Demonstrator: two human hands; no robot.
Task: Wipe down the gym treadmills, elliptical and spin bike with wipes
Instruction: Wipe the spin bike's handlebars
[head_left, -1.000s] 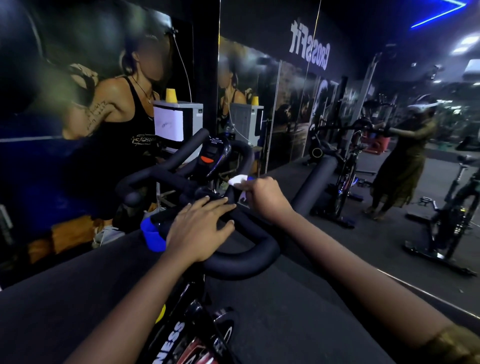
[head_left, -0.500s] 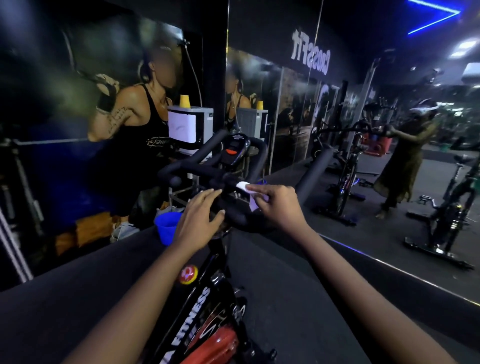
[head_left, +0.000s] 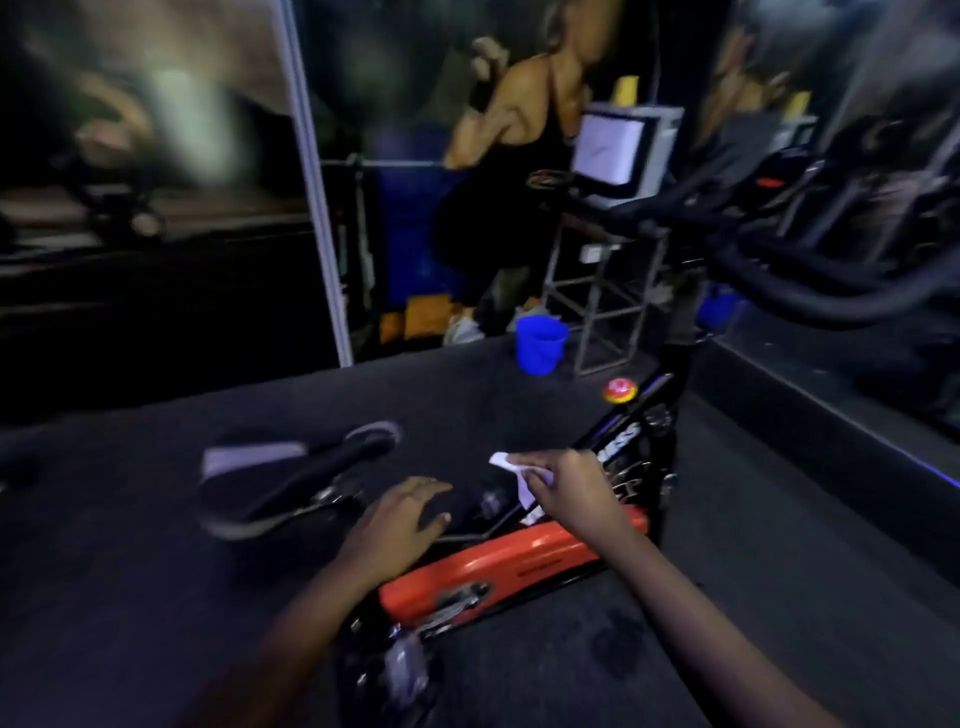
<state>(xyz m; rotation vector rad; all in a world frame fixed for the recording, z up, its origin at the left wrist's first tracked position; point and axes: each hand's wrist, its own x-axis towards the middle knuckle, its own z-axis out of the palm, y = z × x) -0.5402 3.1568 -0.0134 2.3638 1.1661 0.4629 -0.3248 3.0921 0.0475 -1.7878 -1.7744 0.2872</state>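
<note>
The spin bike fills the lower middle of the head view: its black saddle (head_left: 291, 478) at the left, an orange frame cover (head_left: 498, 566) below my hands, and black handlebars (head_left: 810, 280) at the upper right. My right hand (head_left: 576, 488) pinches a white wipe (head_left: 511, 470) above the frame, just right of the saddle's nose. My left hand (head_left: 400, 519) hovers with relaxed fingers between the saddle and the orange cover, holding nothing. The picture is blurred by motion.
A blue bucket (head_left: 540, 345) stands on the dark floor mat beside a metal stand (head_left: 608, 306) that carries a white box (head_left: 623, 148). A red knob (head_left: 618, 389) sits on the bike frame. Wall posters and a mirror line the back.
Both hands left the handlebars and dropped toward the saddle and frame. The view swung down and to the left. The wipe stays in my right hand.
</note>
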